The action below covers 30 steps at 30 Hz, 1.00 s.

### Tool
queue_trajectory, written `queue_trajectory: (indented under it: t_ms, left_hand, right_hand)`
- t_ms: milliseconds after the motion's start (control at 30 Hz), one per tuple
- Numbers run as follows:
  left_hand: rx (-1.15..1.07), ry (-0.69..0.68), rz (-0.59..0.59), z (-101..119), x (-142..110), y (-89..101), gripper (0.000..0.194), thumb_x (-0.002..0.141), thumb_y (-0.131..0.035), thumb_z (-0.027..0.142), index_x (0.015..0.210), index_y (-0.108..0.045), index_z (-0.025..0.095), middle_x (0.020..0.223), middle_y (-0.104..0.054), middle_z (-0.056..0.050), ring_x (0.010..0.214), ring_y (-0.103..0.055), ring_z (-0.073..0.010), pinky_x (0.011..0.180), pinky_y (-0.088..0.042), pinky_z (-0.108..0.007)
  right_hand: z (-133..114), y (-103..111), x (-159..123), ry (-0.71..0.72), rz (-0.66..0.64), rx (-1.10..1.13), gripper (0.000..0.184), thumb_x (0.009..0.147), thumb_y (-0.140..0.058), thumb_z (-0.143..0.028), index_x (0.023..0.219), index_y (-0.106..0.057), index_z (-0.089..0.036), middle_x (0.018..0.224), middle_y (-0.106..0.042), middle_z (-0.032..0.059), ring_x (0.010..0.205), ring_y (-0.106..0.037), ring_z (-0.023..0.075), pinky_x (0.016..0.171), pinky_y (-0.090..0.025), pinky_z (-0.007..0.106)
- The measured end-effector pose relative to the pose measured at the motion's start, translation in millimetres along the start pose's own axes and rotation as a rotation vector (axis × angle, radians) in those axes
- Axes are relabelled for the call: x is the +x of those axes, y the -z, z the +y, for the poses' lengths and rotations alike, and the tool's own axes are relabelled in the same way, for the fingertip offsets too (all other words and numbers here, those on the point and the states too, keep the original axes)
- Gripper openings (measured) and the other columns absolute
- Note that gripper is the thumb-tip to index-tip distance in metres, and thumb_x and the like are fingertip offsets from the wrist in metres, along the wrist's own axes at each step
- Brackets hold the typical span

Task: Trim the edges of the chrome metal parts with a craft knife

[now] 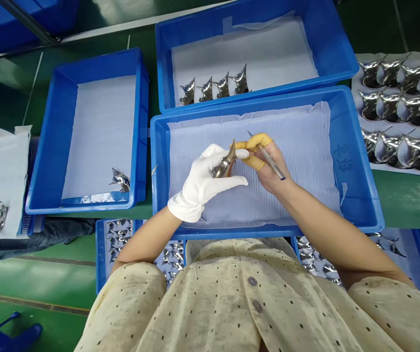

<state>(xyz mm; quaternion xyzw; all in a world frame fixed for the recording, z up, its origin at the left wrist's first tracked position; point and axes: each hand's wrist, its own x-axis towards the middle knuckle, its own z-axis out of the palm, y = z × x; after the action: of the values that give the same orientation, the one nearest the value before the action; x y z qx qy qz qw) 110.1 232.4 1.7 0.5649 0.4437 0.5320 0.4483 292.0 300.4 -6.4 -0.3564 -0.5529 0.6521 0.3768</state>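
My left hand [200, 183], in a white glove, holds a shiny curved metal part [225, 165] with a pointed tip upward. Yellow finger cots cover some fingers of my right hand [268, 159], which grips a thin pen-like tool [273, 164]. Its fingertips meet those of my left hand beside the metal part; whether they touch the part I cannot tell. Both hands are over a blue bin [360, 195] lined with white paper. Near my left wrist, a small bit of metal shows on the liner, mostly hidden by the glove.
Behind stands another blue bin [257, 93] with several metal parts [222, 85] in a row. A left bin [44, 146] holds one metal part [121, 180]. Rows of shiny parts [408, 107] lie on white sheeting at right. More filled trays [101, 259] sit below the table edge.
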Motion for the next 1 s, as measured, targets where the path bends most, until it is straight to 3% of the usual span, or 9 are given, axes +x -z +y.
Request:
queue_trajectory:
  t_ms: [67, 167, 333, 433, 633, 733, 867, 933, 1000]
  left_hand:
    - [-0.007, 0.017, -0.029, -0.9, 1.2, 2.5, 0.040, 0.076, -0.093, 0.053, 0.109, -0.085, 0.033, 0.085, -0.062, -0.002, 0.086, -0.062, -0.0224, 0.086, -0.052, -0.040]
    - [0.024, 0.041, -0.056, 0.4, 2.7, 5.9, 0.027, 0.090, -0.081, 0.055, 0.095, -0.086, 0.029, 0.083, -0.068, -0.004, 0.083, -0.063, -0.0216, 0.084, -0.051, -0.040]
    - [-0.034, 0.118, -0.042, 1.7, 4.2, 6.2, 0.047, 0.097, -0.066, 0.066, 0.081, -0.078, 0.023, 0.082, -0.068, -0.004, 0.070, -0.055, -0.0170, 0.070, -0.047, -0.035]
    - [-0.091, 0.177, -0.051, 1.5, 5.5, 4.6, 0.051, 0.099, -0.062, 0.067, 0.077, -0.070, 0.022, 0.074, -0.060, -0.001, 0.060, -0.045, -0.0137, 0.062, -0.039, -0.033]
    - [-0.074, 0.252, -0.049, 0.7, 6.0, 3.1, 0.060, 0.097, -0.059, 0.075, 0.067, -0.055, 0.022, 0.059, -0.047, 0.001, 0.056, -0.040, -0.0141, 0.059, -0.035, -0.034]
    - [-0.105, 0.384, -0.067, -0.4, 1.9, 3.7, 0.070, 0.099, -0.043, 0.081, 0.064, -0.057, 0.022, 0.051, -0.047, 0.000, 0.047, -0.040, -0.0130, 0.053, -0.035, -0.033]
    - [-0.126, 0.455, -0.101, 5.0, -3.5, 4.6, 0.087, 0.098, -0.023, 0.089, 0.066, -0.067, 0.021, 0.047, -0.049, -0.002, 0.043, -0.043, -0.0126, 0.049, -0.038, -0.031]
    - [-0.133, 0.456, -0.106, 9.8, -4.0, 4.3, 0.088, 0.098, -0.023, 0.088, 0.066, -0.068, 0.020, 0.048, -0.051, -0.003, 0.043, -0.044, -0.0122, 0.049, -0.039, -0.030]
    - [-0.134, 0.448, -0.092, 13.0, -2.9, 3.7, 0.080, 0.100, -0.035, 0.084, 0.064, -0.065, 0.019, 0.049, -0.051, -0.002, 0.044, -0.045, -0.0111, 0.048, -0.038, -0.028]
  right_hand:
    - [-7.7, 1.9, 0.0, 0.107, 0.007, -0.042, 0.063, 0.073, -0.088, -0.069, 0.095, -0.045, -0.027, 0.112, -0.077, 0.0037, 0.107, -0.073, 0.0230, 0.101, -0.058, 0.044]
    - [-16.9, 3.9, -1.9, 0.152, -0.044, -0.081, 0.064, 0.074, -0.086, -0.071, 0.095, -0.045, -0.027, 0.116, -0.078, 0.0055, 0.095, -0.073, 0.0219, 0.092, -0.061, 0.044]
    - [-19.3, 4.5, -7.4, 0.234, -0.042, -0.035, 0.053, 0.080, -0.086, -0.061, 0.093, -0.048, -0.026, 0.102, -0.078, 0.0030, 0.082, -0.072, 0.0179, 0.084, -0.063, 0.040]
    - [-20.6, 2.3, -13.5, 0.288, -0.051, -0.068, 0.046, 0.083, -0.087, -0.053, 0.093, -0.050, -0.027, 0.101, -0.077, 0.0025, 0.082, -0.072, 0.0173, 0.084, -0.062, 0.040]
    - [-24.2, -10.4, -21.3, 0.328, -0.042, -0.183, 0.040, 0.082, -0.088, -0.049, 0.092, -0.058, -0.026, 0.095, -0.074, 0.0032, 0.076, -0.070, 0.0166, 0.067, -0.057, 0.034]
    - [-22.8, -11.1, -16.2, 0.295, 0.108, -0.094, 0.038, 0.083, -0.088, -0.050, 0.090, -0.059, -0.027, 0.091, -0.072, 0.0014, 0.081, -0.071, 0.0167, 0.075, -0.060, 0.034]
    - [-14.3, -1.9, -3.3, 0.100, 0.254, 0.158, 0.050, 0.073, -0.093, -0.056, 0.094, -0.057, -0.028, 0.093, -0.072, -0.0033, 0.074, -0.066, 0.0112, 0.071, -0.059, 0.027]
    - [-9.0, 2.4, 1.6, -0.012, 0.255, 0.265, 0.054, 0.069, -0.096, -0.054, 0.095, -0.057, -0.027, 0.093, -0.072, -0.0045, 0.073, -0.066, 0.0089, 0.067, -0.057, 0.023]
    - [-5.6, 3.9, 4.0, -0.064, 0.229, 0.326, 0.055, 0.067, -0.097, -0.051, 0.095, -0.057, -0.027, 0.092, -0.071, -0.0049, 0.074, -0.066, 0.0078, 0.066, -0.057, 0.020]
